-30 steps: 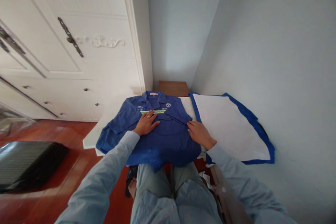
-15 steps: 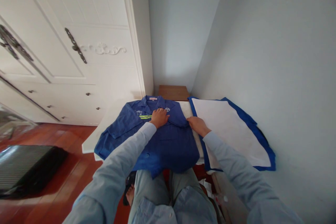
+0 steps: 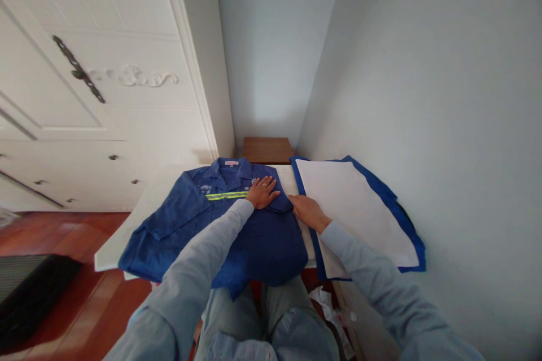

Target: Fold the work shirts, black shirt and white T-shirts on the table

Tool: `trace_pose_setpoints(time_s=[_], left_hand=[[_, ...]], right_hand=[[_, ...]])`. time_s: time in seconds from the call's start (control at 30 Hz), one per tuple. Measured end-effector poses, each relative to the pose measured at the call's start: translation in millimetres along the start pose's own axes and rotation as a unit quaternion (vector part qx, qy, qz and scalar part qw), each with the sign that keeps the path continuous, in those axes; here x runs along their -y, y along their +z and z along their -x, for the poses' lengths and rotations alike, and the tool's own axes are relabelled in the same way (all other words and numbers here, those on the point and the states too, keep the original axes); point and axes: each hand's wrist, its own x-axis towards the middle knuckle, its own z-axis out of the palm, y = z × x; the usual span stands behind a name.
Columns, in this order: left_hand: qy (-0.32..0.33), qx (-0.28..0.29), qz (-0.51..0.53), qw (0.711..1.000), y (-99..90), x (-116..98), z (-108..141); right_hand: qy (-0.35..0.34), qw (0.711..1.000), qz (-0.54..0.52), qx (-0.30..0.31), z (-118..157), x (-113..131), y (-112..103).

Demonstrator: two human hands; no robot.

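A blue work shirt [image 3: 228, 225] with a yellow-green reflective stripe lies spread on a white table, its collar at the far side. My left hand [image 3: 263, 192] rests flat on the shirt's chest, right of the stripe, fingers spread. At the shirt's right edge, my right hand [image 3: 309, 211] has its fingertips pinched on the folded sleeve [image 3: 282, 201]. To the right lies a white sheet [image 3: 355, 203] on top of blue fabric [image 3: 406, 220].
A white cabinet [image 3: 161, 124] stands at the left, and grey walls rise ahead and at the right. Behind the table [image 3: 110, 242] is a brown wooden box [image 3: 267, 149]. A black object [image 3: 38, 287] lies on the red-brown floor.
The view has shifted, so the scene sits further left. My left hand has moved right across the shirt and its fingers have spread, uncovering more of the stripe. My right hand stays at the sleeve edge.
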Motion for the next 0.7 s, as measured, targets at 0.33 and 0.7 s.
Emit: trace_pose_setpoints(time_s=[0.33, 0.7], left_hand=[[0.003, 0.011, 0.002, 1.0, 1.4, 1, -1], [-0.002, 0.015, 0.006, 1.0, 1.8, 3, -7]], right_hand=[[-0.155, 0.984, -0.023, -0.081, 8, -3, 24], [-0.168, 0.985, -0.015, -0.019, 40, -1, 36]])
